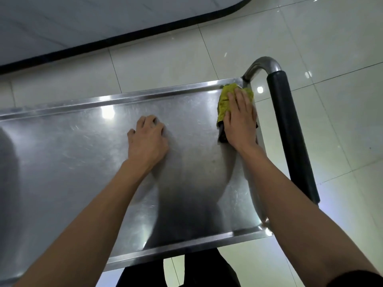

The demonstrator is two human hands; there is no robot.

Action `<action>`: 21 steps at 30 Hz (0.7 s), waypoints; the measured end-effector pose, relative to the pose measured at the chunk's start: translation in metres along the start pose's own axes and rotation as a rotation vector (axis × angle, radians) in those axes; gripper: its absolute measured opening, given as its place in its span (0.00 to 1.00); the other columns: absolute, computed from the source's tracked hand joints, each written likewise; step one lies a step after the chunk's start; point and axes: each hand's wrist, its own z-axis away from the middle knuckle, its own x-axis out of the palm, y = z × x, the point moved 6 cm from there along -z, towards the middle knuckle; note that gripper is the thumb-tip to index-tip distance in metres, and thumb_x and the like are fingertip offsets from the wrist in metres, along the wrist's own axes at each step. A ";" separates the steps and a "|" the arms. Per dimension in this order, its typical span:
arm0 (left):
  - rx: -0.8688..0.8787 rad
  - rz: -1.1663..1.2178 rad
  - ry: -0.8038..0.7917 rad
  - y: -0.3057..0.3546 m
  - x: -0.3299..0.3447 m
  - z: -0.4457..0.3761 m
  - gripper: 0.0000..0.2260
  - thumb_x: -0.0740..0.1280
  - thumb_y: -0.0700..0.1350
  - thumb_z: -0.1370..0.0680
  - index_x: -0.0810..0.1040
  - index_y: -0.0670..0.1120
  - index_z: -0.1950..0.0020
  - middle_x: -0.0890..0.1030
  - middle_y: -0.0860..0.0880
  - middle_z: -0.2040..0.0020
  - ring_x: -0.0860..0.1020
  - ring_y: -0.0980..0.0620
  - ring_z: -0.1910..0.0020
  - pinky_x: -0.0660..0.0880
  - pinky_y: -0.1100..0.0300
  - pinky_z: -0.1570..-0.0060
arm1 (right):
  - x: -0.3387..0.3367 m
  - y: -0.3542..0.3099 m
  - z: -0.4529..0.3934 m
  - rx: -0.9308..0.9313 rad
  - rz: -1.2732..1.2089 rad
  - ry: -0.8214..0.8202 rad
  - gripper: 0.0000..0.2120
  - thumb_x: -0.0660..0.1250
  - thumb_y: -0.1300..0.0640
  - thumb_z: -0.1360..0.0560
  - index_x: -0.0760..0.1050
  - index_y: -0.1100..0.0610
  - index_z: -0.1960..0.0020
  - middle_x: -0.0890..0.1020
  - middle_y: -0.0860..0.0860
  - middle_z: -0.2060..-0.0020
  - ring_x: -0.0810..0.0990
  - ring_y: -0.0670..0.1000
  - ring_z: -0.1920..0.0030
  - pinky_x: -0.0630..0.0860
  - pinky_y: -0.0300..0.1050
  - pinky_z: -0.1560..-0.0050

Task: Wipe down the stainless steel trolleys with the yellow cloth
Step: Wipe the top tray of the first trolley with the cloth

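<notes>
Trolley (83, 154) of stainless steel filled most of what could be seen, its flat top shelf bright with ceiling-light glare and fine scratches, a raised lip running along its far and near edges. At the trolley's far right corner lay the yellow cloth (224, 102), bunched and creased, with a darker patch of it trailing back along the right edge. The right hand (241, 123) lay flat upon the cloth, fingers straight and held close together, pressing it down onto the steel; the fingertips reached nearly to the far lip. The left hand (148, 139) rested on the bare shelf toward the trolley's middle, well apart from the cloth, its fingers bent so that the tips bore on the metal and held nothing. Both forearms stretched in over the near lip. Just beyond the trolley's right end stood the push handle (290, 129), a black padded grip running alongside that end, with a curved bare-metal tube rising from the far right corner beside the cloth. Under and around the trolley spread a pale tiled floor (165, 65), glossy with reflections. Farther off from the trolley's far edge ran a dark curved border (128, 37).
</notes>
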 end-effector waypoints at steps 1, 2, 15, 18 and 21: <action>0.008 -0.006 -0.001 -0.002 0.000 0.000 0.16 0.62 0.45 0.22 0.75 0.44 0.35 0.68 0.45 0.29 0.65 0.43 0.29 0.71 0.38 0.36 | 0.000 -0.002 0.001 -0.002 0.006 -0.005 0.26 0.51 0.52 0.17 0.56 0.54 0.20 0.56 0.52 0.20 0.50 0.53 0.20 0.52 0.57 0.21; 0.016 -0.012 -0.006 -0.004 0.000 0.001 0.17 0.62 0.45 0.22 0.75 0.45 0.34 0.68 0.46 0.29 0.65 0.44 0.29 0.70 0.38 0.36 | 0.000 -0.004 0.003 -0.002 0.006 -0.008 0.25 0.51 0.52 0.17 0.56 0.54 0.20 0.56 0.52 0.20 0.50 0.53 0.20 0.51 0.57 0.21; 0.037 0.101 0.121 -0.084 -0.018 0.032 0.16 0.62 0.43 0.21 0.77 0.42 0.34 0.73 0.44 0.29 0.67 0.42 0.29 0.69 0.43 0.35 | 0.035 -0.137 0.052 -0.123 0.016 -0.072 0.26 0.53 0.53 0.17 0.57 0.53 0.20 0.55 0.51 0.20 0.50 0.53 0.20 0.52 0.54 0.23; 0.053 0.033 0.018 -0.101 -0.009 0.041 0.20 0.61 0.41 0.22 0.74 0.42 0.30 0.69 0.45 0.27 0.65 0.43 0.27 0.70 0.44 0.36 | 0.047 -0.176 0.059 -0.173 0.034 -0.102 0.26 0.52 0.52 0.17 0.56 0.54 0.20 0.54 0.51 0.20 0.49 0.53 0.20 0.53 0.55 0.23; 0.114 0.022 -0.014 -0.106 -0.005 0.041 0.22 0.61 0.42 0.22 0.71 0.43 0.27 0.66 0.45 0.25 0.63 0.43 0.26 0.71 0.44 0.36 | 0.058 -0.213 0.066 -0.239 0.014 -0.136 0.25 0.51 0.52 0.17 0.56 0.54 0.20 0.54 0.51 0.20 0.49 0.53 0.20 0.53 0.57 0.24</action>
